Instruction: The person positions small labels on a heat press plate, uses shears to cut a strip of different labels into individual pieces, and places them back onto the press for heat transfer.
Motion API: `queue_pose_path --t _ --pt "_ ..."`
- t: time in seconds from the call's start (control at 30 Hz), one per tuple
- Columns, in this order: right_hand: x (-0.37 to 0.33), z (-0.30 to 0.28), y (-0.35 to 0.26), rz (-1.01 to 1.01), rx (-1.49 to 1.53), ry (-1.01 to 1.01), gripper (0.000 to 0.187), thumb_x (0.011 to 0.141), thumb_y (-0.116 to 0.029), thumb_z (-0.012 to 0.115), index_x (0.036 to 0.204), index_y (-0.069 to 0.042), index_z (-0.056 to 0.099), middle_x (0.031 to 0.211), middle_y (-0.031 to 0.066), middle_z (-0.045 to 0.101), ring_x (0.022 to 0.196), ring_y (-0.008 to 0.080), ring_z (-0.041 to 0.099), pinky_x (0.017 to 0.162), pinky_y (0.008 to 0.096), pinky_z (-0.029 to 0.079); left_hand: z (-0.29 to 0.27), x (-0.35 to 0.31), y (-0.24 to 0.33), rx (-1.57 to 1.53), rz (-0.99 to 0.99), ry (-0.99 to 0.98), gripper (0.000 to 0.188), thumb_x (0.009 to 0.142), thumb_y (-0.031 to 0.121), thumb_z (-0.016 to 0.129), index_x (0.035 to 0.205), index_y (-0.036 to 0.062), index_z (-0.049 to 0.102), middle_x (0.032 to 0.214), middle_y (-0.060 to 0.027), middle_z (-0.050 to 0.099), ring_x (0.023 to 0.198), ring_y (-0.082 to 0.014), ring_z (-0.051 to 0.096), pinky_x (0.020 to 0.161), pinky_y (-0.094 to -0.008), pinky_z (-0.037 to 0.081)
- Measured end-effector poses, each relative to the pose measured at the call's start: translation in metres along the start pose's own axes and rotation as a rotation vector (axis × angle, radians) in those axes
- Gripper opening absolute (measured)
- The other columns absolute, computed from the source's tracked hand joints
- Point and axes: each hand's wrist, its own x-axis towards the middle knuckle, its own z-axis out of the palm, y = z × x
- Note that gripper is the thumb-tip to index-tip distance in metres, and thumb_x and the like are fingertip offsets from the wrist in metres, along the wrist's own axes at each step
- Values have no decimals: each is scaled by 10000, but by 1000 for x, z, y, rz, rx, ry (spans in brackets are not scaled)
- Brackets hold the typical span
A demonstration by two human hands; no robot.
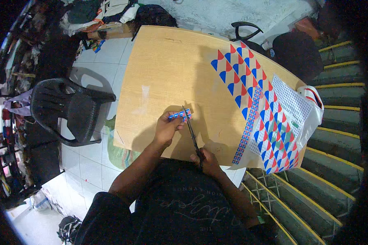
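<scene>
My left hand (167,131) is closed on a short strip of small blue and red stickers (176,116), held above the near part of the wooden table (151,61). In my right hand (209,161) is a pair of dark scissors (195,141), its fingers wrapped round the handles. The blades point away from me and reach the right end of the sticker strip, crossing it. Whether the blades have cut into the strip is too small to tell.
Printed sheets with red and blue shapes (245,72) lie along the table's right side, beside a long sticker strip (246,134). A white plastic bag (315,107) rests at the right edge. A black chair (67,110) stands left; stairs with yellow edges (335,143) are at right.
</scene>
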Motion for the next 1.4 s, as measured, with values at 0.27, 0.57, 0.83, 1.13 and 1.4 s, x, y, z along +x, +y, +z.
queue_pose_path --t 0.27,0.57,0.83,1.13,1.4 --pt "-8 4 11 7 -33 28 400 862 -409 626 917 -18 559 740 123 557 704 229 544 660 362 441 -15 5 -11 -63 -11 21 124 899 77 571 996 1 577 839 -72 642 686 -103 577 631 -240 495" --pt "-18 -22 -13 91 -60 -65 412 857 -407 603 1009 -25 568 885 157 583 864 302 573 781 398 439 -49 -8 -1 43 62 98 179 916 148 574 1043 21 584 915 -73 645 744 -130 598 697 -270 522" --pt "-11 -20 -25 221 -18 -255 386 871 -375 618 1020 -21 575 934 156 594 936 301 580 860 405 446 -40 -3 5 -131 -22 84 123 894 105 587 979 17 580 852 -60 634 688 -114 574 636 -242 493" --pt "2 -2 -9 26 161 -210 271 895 -298 617 937 -52 510 830 54 543 793 169 534 749 317 433 -9 -4 5 -83 49 39 147 900 48 560 1026 -26 546 913 -94 640 748 -120 613 661 -228 522" --pt "8 2 2 -40 5 -139 266 896 -281 620 933 -40 514 820 55 555 783 156 537 736 308 437 -7 -4 3 -42 15 47 142 903 42 562 1031 -16 543 912 -83 640 770 -123 618 665 -237 527"
